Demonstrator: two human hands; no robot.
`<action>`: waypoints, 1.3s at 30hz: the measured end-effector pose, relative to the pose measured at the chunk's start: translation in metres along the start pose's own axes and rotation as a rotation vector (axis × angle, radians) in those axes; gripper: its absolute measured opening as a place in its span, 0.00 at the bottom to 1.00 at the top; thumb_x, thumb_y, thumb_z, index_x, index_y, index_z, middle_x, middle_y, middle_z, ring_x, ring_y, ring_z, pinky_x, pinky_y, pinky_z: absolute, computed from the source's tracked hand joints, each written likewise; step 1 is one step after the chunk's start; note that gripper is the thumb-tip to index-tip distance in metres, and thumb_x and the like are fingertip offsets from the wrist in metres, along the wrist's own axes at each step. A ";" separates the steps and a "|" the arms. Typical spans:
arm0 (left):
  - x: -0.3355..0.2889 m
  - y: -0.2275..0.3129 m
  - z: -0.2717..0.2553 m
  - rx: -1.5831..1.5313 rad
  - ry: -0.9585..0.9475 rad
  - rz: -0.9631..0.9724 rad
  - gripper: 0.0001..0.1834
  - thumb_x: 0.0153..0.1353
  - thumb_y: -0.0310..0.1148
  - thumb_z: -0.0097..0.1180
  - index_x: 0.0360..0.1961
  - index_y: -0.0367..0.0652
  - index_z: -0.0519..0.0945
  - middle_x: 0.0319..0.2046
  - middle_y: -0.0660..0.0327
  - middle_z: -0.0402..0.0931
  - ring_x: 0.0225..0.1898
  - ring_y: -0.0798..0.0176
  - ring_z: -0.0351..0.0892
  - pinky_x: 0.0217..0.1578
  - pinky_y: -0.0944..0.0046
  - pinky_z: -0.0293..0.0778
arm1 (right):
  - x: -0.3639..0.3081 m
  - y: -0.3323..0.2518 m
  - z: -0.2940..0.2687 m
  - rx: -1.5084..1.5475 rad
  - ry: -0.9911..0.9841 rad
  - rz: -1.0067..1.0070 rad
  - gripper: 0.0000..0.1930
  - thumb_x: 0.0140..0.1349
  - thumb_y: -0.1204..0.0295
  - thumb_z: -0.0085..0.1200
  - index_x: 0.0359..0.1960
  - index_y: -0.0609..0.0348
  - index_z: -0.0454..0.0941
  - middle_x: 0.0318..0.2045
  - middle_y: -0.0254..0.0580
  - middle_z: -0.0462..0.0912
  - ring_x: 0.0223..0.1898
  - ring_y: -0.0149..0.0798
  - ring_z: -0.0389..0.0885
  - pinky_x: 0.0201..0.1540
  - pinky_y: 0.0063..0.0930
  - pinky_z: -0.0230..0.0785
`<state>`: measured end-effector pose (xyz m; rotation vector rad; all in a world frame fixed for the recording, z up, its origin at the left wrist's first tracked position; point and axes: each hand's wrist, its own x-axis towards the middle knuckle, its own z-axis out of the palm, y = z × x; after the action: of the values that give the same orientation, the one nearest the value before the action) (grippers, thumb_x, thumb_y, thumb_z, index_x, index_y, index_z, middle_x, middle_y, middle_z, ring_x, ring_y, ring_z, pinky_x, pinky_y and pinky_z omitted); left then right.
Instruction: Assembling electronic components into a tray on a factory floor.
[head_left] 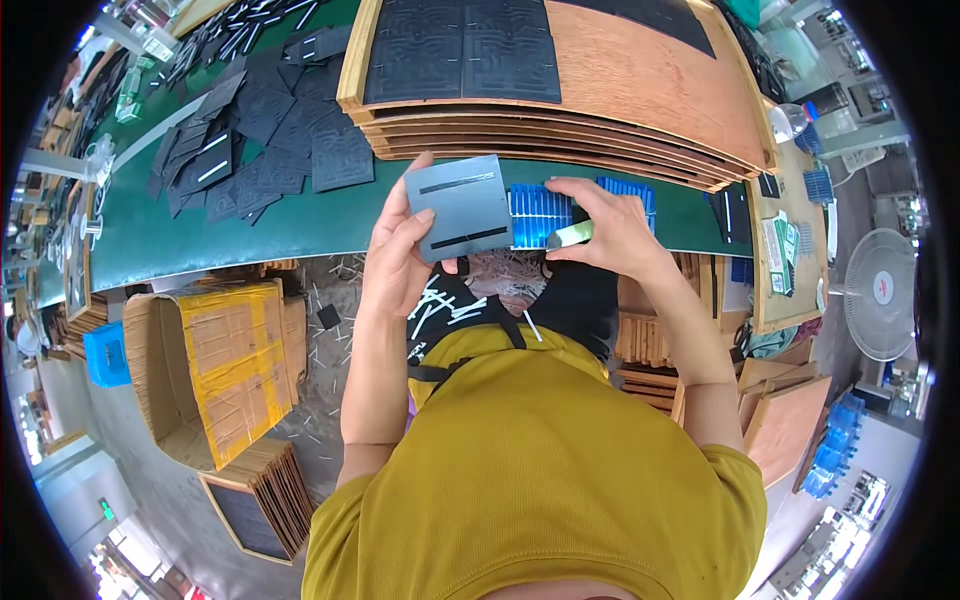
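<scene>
My left hand grips a grey square plate that has two black slot-like bars, thumb on its face and fingers behind. Right beside the plate is a blue solar panel with thin pale lines. My right hand spans this panel, index finger at its far edge and thumb at its near edge. A pale green and white covering shows at the right thumb. Behind the right hand, more blue panel shows on the green table; the hand hides part of it.
Black square plates lie heaped at left on the table. Stacked wooden trays with black plates rise ahead. Below left stands a taped cardboard box. White strips litter my lap. A fan is at far right.
</scene>
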<state>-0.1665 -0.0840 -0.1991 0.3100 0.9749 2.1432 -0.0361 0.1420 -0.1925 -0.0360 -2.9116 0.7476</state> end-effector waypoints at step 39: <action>0.006 -0.008 0.031 0.029 -0.112 -0.130 0.28 0.67 0.47 0.34 0.60 0.38 0.61 0.46 0.56 0.70 0.42 0.65 0.74 0.31 0.68 0.77 | 0.004 -0.043 0.000 0.014 0.484 -0.320 0.39 0.32 0.59 0.72 0.49 0.59 0.70 0.45 0.49 0.78 0.41 0.43 0.81 0.34 0.26 0.74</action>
<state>-0.1508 -0.0588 -0.1843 0.3672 0.9369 1.9739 -0.0397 0.1042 -0.1711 0.2148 -2.3743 0.6024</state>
